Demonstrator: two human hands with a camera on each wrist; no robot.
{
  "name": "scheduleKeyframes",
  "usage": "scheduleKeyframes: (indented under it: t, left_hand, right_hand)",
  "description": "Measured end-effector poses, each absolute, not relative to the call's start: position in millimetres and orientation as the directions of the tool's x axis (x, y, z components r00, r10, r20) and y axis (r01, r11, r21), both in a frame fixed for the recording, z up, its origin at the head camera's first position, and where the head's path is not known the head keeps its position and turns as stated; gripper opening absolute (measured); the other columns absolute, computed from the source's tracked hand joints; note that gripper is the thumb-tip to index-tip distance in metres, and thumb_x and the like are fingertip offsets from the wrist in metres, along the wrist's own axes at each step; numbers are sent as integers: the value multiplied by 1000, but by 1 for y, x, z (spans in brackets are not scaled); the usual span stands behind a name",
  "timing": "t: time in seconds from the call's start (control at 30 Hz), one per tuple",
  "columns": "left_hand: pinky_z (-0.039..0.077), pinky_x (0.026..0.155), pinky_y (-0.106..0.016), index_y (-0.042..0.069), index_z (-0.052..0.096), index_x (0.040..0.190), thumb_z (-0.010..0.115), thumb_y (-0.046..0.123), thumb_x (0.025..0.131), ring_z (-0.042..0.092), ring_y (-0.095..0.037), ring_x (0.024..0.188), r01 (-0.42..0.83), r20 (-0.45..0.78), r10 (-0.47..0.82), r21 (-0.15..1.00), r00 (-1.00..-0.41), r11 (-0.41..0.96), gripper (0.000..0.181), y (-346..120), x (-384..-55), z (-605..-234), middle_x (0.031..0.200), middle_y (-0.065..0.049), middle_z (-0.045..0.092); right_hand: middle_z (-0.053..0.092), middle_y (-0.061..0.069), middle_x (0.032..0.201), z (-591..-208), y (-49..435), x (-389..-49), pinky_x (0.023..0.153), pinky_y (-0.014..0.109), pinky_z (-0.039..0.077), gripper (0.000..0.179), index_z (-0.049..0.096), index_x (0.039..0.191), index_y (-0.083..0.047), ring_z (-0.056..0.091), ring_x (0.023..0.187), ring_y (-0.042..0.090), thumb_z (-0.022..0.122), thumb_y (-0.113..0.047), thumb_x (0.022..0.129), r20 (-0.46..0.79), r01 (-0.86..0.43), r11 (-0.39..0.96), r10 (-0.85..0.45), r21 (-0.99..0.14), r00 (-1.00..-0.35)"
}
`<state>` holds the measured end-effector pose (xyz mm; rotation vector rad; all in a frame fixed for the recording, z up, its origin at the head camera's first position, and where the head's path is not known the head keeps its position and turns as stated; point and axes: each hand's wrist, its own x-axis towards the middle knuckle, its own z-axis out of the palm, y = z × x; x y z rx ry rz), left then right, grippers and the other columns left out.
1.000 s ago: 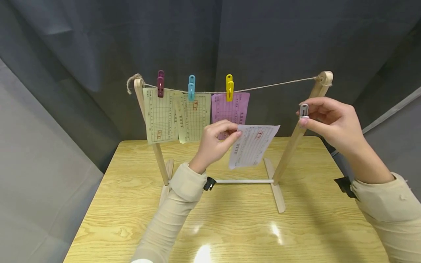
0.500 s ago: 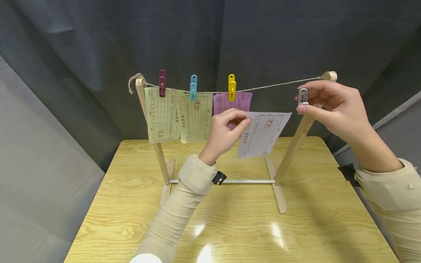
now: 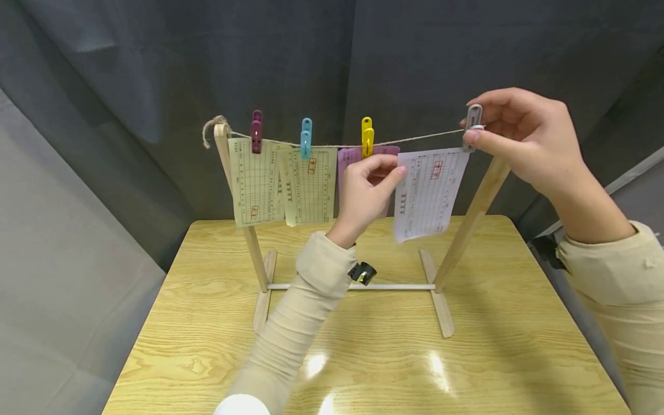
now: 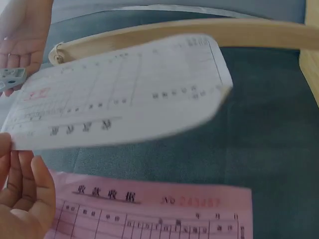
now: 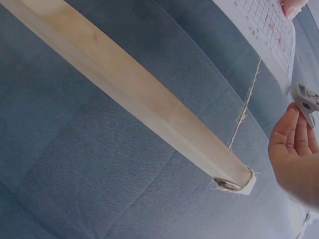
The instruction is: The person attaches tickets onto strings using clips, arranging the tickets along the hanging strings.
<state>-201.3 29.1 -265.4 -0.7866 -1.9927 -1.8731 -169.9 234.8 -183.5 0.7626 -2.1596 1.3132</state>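
Between thumb and fingers my left hand [image 3: 369, 193] pinches the left edge of a white printed slip [image 3: 429, 193], which hangs at the height of the string [image 3: 422, 137]. My right hand [image 3: 536, 138] pinches a grey clothespin [image 3: 473, 124] at the slip's upper right corner, by the string; whether its jaws grip the paper cannot be told. Behind my left hand hangs a pink slip [image 4: 149, 206] under a yellow clothespin [image 3: 367, 137]. The grey clothespin [image 5: 306, 99] is close to the slip [image 5: 271, 35] in the right wrist view too.
Two yellowish slips [image 3: 254, 184] hang at the left under a maroon clothespin [image 3: 256, 132] and a blue clothespin [image 3: 306, 138]. A wooden frame's right post [image 3: 469, 230] stands below my right hand. Beneath it all is the wood-grain table [image 3: 373, 340].
Both hands have risen, bringing the white slip and the grey clothespin up to the string. The slip has also moved right and now meets the clothespin.
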Motion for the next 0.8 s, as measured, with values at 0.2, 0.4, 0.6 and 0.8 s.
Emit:
scheduleKeyframes:
  t: [0.2,0.4,0.6,0.8]
  left_hand:
    - [51,67,-22,-7,66,96,65,3,83,60,-14,73,529,530,129,847,-838,-44,17,39,-204,-265,91,-16,66]
    - [50,67,-20,-9,65,97,64,1,82,60,-18,74,515,519,114,855,-847,-69,18,43,-203,-263,92,-19,65]
    - [51,69,-22,-14,62,96,62,-4,83,59,-23,75,513,522,90,852,-848,-104,16,43,-193,-250,92,-23,64]
    - [50,68,-21,-16,62,94,63,-6,81,59,-17,72,509,521,55,848,-852,-149,16,47,-198,-253,90,-24,63]
  right_hand:
    - [65,-3,85,-178,235,-179,67,13,43,29,63,105,1,56,73,11,64,8,78,667,-670,426,-184,-608,-722]
    - [64,-2,86,-175,234,-184,67,14,43,29,64,106,-1,56,72,12,64,7,78,641,-639,444,-170,-628,-748]
    - [63,-2,88,-171,229,-187,69,14,44,28,65,106,-3,56,71,13,65,4,79,588,-577,440,-127,-688,-798]
    - [63,1,89,-170,225,-191,65,15,43,27,66,106,-4,55,70,12,66,2,80,538,-530,417,-109,-739,-836]
